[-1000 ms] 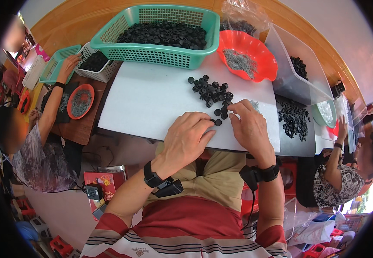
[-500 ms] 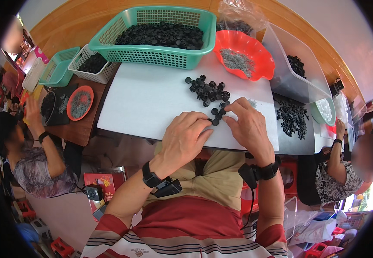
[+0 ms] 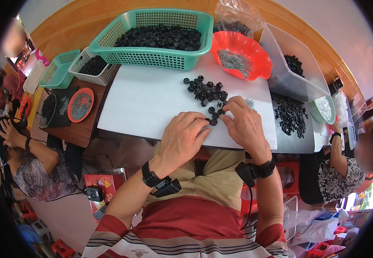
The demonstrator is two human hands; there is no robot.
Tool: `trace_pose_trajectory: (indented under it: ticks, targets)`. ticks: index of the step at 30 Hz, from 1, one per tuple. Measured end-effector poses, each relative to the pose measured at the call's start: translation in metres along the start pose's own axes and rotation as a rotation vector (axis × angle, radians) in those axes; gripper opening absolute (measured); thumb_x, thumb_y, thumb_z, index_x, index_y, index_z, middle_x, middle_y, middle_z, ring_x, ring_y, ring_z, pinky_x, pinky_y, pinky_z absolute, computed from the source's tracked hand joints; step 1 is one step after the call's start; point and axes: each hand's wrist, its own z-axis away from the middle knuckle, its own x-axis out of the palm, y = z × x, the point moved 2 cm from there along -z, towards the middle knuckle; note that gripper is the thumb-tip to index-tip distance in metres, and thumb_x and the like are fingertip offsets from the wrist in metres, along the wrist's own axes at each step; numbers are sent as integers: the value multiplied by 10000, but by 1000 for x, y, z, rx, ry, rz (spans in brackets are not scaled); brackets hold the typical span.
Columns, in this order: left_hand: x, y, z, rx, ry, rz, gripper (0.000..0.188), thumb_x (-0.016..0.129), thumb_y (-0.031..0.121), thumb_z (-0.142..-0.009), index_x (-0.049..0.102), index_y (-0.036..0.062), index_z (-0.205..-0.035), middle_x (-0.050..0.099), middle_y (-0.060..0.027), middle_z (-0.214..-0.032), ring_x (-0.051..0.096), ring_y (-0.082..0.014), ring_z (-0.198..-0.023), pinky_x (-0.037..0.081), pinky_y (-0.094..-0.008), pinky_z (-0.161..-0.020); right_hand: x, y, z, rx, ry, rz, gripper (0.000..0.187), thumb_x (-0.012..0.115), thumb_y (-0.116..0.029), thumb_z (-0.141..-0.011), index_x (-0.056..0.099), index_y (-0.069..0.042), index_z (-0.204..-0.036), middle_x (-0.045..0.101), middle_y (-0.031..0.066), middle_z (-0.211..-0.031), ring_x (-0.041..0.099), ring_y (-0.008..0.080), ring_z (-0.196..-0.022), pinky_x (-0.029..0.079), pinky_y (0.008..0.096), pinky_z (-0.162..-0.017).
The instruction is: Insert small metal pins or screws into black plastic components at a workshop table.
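Observation:
On the white board lies a loose pile of small round black knob-like parts. A few more sit at its near end, between my hands. My left hand rests there with thumb and forefinger curled round a black part, partly hidden by the fingertips. Opposite it, my right hand pinches another black part between thumb and forefinger. A small heap of thin grey metal pins shows just beyond the right knuckles.
Behind the board stand a green basket of black parts, a red scalloped bowl of metal pins and a clear bin. Small black pieces lie at the right. People sit at work on both sides.
My right hand has shifted slightly left and up, staying by the near parts. My left hand has barely moved. The person at the left has brought a raised hand to their head.

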Motion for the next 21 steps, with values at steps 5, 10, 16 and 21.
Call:
trace_pose_trajectory:
  ticks: [5,10,16,21]
  targets:
    - [1,0,1,0,2,0,160,779,114,-795,735,57,-938,702,-43,-1028,651,-249,-939,529,-361,-814,4,5,2,-1,35,-58,138,728,-101,-837,654,-32,-930,657,93,-993,664,373,-782,527,459,-682]
    - [1,0,1,2,-2,-4,153,774,114,-803,733,51,-936,705,-46,-1019,652,-253,-934,530,-363,-811,7,6,3,-2,16,-49,116,716,-111,-848,658,-46,-925,664,99,-947,663,364,-773,525,454,-676]
    - [1,1,1,4,-2,9,146,769,108,-804,733,48,-932,707,-46,-1013,654,-255,-934,529,-364,-811,10,6,5,-57,57,-9,120,672,-114,-883,676,-69,-994,666,100,-948,663,357,-760,528,443,-666]
    - [2,1,1,2,1,1,140,765,108,-806,733,50,-929,707,-44,-1011,654,-256,-935,528,-366,-810,5,0,3,-55,35,23,210,657,-110,-893,693,-104,-1101,654,101,-938,662,359,-754,528,444,-665]
